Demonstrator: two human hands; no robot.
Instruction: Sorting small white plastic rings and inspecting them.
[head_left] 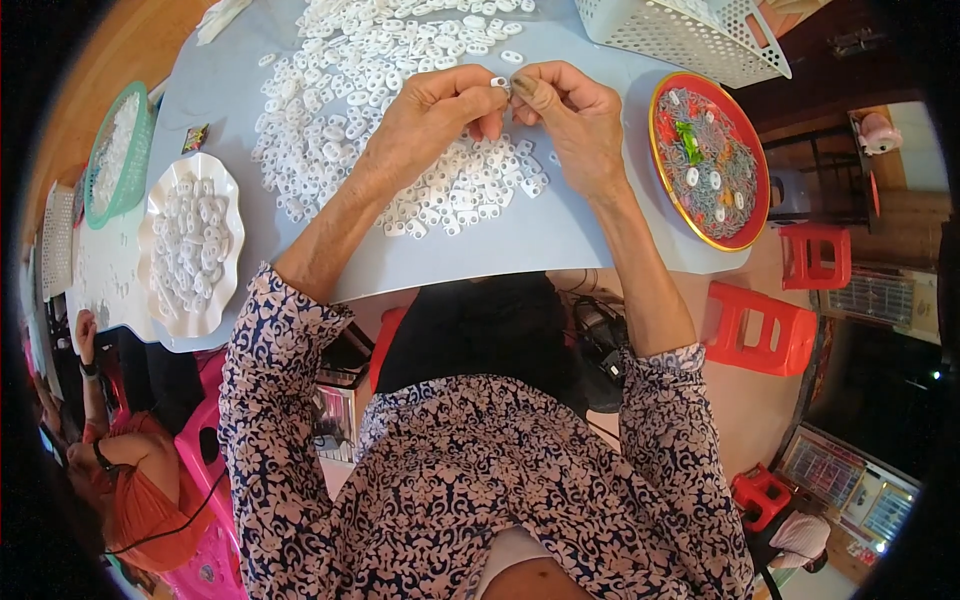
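And there, above the heaped white pieces toward the far side of the worktop (410,262), the two hands came almost tip to tip! The left hand (440,108) had thumb and forefinger closed on one small white piece (499,82), its dark hole facing up. Right beside it, the right hand (577,108) had its thumb, darkly smudged, drawn in narrow against curled fingers; whether anything sat in that pinch was too small to tell.

Below and to the left, the loose pile (320,130) sprawled from the far edge down toward the near edge, thick with matching white pieces. Over at the right edge, what a spread: a red plate (752,222) with a gold rim carried thin grey pieces (738,168), a few white ones and a bright green wrapper (690,143). A white perforated basket (690,48) stood at the far right corner.

Across to the left edge, a scalloped white dish (152,222) was well filled with white pieces, a small colourful packet (195,138) lay just beyond it, and a green basket (101,195) of white contents stood farther left. Past that side sat another person in orange (150,490).
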